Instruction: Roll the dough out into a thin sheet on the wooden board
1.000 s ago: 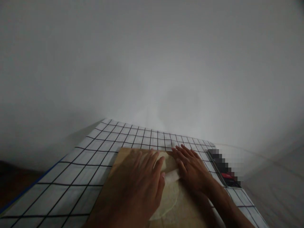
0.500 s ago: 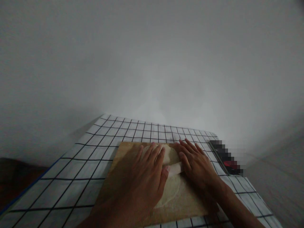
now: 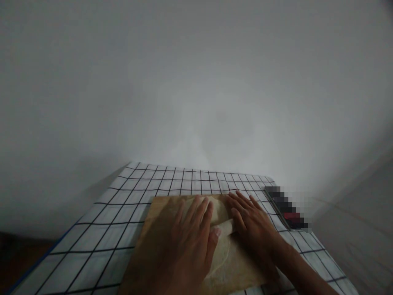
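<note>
A thin, flat sheet of dough (image 3: 220,209) lies on a wooden board (image 3: 155,211). Across it, slightly slanted, rests a pale rolling pin (image 3: 226,228), seen only between my hands. My left hand (image 3: 193,241) lies over the pin's left part, palm down, fingers stretched forward. On the right part, my right hand (image 3: 253,221) presses with its fingers straight and pointing away from me. Neither hand wraps round the pin. Both ends of the pin are hidden under the hands.
The board sits on a table with a white, black-gridded cloth (image 3: 107,221). A dark flat object, partly pixelated, with a red patch (image 3: 291,217), lies at the table's right edge. A pale wall (image 3: 196,102) stands directly behind the table.
The camera has tilted up a little, so table, board and hands sit lower in view. Both hands stay flat on the rolling pin, which has hardly shifted on the board.
</note>
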Action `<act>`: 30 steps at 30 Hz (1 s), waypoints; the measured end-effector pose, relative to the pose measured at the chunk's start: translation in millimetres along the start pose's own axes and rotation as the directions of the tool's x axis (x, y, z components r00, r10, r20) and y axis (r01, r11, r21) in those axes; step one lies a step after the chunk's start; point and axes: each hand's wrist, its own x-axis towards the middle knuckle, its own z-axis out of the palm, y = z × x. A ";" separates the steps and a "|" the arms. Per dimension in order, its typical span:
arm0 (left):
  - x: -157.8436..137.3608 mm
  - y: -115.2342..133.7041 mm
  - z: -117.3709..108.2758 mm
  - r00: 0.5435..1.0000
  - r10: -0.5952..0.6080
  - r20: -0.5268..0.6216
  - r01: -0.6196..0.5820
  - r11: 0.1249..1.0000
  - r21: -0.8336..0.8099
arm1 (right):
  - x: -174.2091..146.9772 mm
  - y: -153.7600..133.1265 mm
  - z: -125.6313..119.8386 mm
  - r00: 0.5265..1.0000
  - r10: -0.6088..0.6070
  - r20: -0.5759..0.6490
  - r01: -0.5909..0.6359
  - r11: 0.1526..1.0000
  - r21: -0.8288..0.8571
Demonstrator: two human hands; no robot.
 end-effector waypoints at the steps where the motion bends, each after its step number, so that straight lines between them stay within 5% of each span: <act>1: 0.5 0.8 -3.6 1.000 -0.003 -0.009 0.003 1.000 -0.001 | -1.5 0.1 0.2 1.000 0.002 -0.003 -0.002 1.000 0.003; 6: 0.0 1.1 -5.7 1.000 0.011 0.025 -0.009 0.999 -0.049 | -5.6 0.1 3.5 1.000 0.003 -0.031 -0.004 1.000 -0.007; 14: -2.0 1.5 24.3 1.000 -0.010 -0.013 0.010 1.000 -0.028 | -12.1 -5.7 1.3 0.998 0.061 -0.018 -0.062 0.998 -0.018; 30: -4.3 3.6 15.1 0.994 0.058 -0.097 -0.058 0.998 0.004 | -31.5 -19.1 -5.7 0.989 0.146 -0.036 -0.147 0.988 -0.043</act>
